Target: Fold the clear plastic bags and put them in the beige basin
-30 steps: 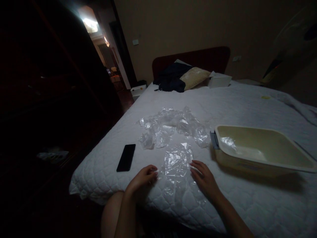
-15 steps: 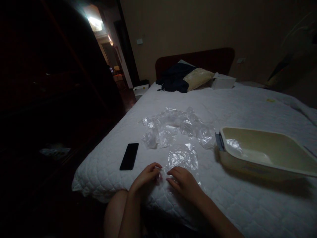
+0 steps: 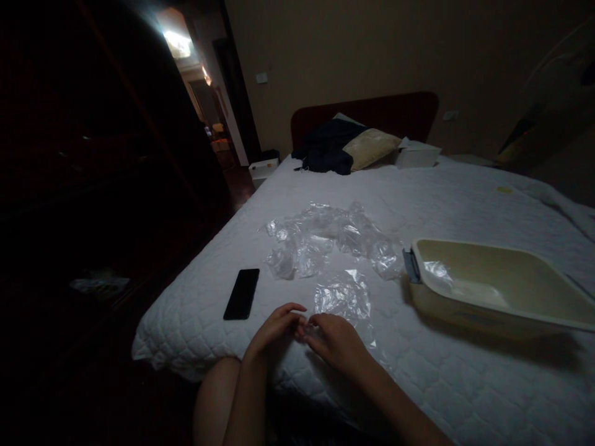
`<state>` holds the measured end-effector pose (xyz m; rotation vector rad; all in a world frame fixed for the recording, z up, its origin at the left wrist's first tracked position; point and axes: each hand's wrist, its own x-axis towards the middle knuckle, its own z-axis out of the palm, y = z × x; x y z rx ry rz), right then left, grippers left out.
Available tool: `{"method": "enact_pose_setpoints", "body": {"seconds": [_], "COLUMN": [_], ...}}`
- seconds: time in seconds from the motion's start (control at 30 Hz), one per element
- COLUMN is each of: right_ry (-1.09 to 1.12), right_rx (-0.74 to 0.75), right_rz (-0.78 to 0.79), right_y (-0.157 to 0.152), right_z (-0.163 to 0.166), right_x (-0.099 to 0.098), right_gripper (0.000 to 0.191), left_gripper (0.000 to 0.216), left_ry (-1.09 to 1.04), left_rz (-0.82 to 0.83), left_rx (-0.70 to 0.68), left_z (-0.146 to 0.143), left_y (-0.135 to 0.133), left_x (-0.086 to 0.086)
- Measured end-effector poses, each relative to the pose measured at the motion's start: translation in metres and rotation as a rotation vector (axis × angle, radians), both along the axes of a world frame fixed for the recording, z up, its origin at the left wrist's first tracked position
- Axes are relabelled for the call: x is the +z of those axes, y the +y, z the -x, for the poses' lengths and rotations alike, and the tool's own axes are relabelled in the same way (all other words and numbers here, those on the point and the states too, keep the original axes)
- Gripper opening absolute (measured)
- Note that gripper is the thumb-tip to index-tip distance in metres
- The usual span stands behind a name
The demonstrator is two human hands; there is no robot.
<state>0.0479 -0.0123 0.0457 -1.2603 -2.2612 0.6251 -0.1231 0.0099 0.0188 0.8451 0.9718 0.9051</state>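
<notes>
A flat, crinkled clear plastic bag (image 3: 344,296) lies on the white quilted bedspread, its near edge reaching under my right hand. My right hand (image 3: 337,341) is closed, with thumb and fingers pinched on a bit of the clear plastic. My left hand (image 3: 279,328) curls in from the other side, its fingertips meeting those of the right at the plastic. The dim light blurs the exact grip. Beyond the hands, several more crumpled clear plastic bags (image 3: 316,232) are spread in an arc. To the left of my left hand lies a black phone (image 3: 242,294).
A cream plastic bin (image 3: 465,306) with a grey side latch stands at the right on the bed (image 3: 437,402). Dark cloth (image 3: 325,145), a beige pillow (image 3: 372,147) and a white box (image 3: 419,155) are near the headboard (image 3: 367,106). The bed's edge runs along the left.
My right hand has moved left, closing the gap so that its fingertips meet those of my left hand. The bags, phone and bin stay where they were.
</notes>
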Motion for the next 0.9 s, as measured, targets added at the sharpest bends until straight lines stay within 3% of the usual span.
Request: {"method": "enact_pose_setpoints", "body": {"seconds": [0.2, 0.33, 0.57, 0.77, 0.9], "right_ry": [0.054, 0.103, 0.114, 0.086, 0.07], "right_rx": [-0.098, -0.187, -0.324, -0.361, -0.37], "right_rz": [0.021, 0.051, 0.058, 0.101, 0.122], "right_y": [0.007, 0.014, 0.02, 0.019, 0.019], "right_z": [-0.011, -0.019, -0.029, -0.037, -0.042], "right_x": [-0.004, -0.008, -0.015, -0.015, -0.015], "right_gripper": [0.023, 0.025, 0.03, 0.03, 0.029], "left_gripper": [0.026, 0.023, 0.016, 0.013, 0.026], "left_ry": [0.054, 0.102, 0.414, 0.637, 0.736], "left_rz": [-0.042, -0.1, -0.334, -0.542, -0.445], "left_rx": [0.027, 0.121, 0.122, 0.226, 0.057], "left_z": [-0.004, -0.011, -0.023, -0.035, -0.035], "left_y": [-0.002, -0.001, 0.008, 0.007, 0.0], "left_x": [0.0, -0.005, -0.015, -0.011, -0.01]}}
